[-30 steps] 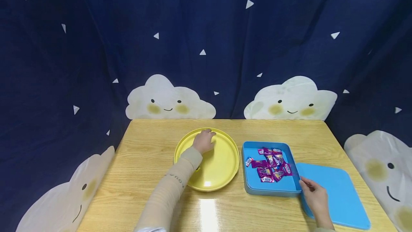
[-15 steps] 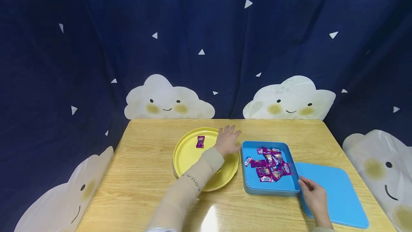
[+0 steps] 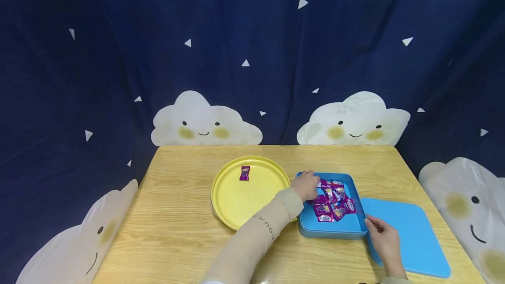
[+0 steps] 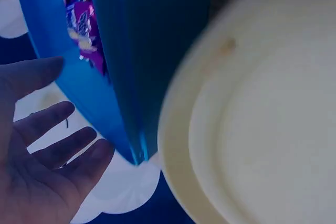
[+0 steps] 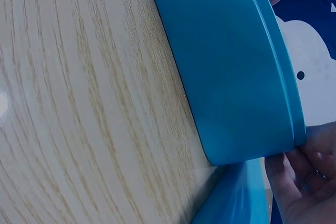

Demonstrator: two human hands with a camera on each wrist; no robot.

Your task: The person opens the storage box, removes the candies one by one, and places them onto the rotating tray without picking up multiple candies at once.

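My left hand [image 3: 305, 186] reaches over the left wall of a blue square box [image 3: 333, 234], above wrapped candies [image 3: 339, 211] that lie heaped inside. In the left wrist view its fingers [image 4: 84, 174] are spread and nothing is between them. The candies have purple wrappers, some with white and blue printing. My right hand [image 3: 384, 240] pinches the box's near right corner at the rim, as the right wrist view also shows. To the left, a single purple-wrapped candy [image 3: 244, 173] lies near the far side of a round yellow tray [image 3: 232, 200].
A flat blue lid [image 3: 414, 236] lies right of the box, partly under my right hand. All of it stands on a wooden table [image 3: 173, 200]. Behind hangs a dark blue curtain [image 3: 221, 21] with cloud shapes.
My left hand has moved right, from the yellow tray to the blue box. The candy on the tray, earlier hidden under that hand, is now uncovered. My right hand stays at the box corner.
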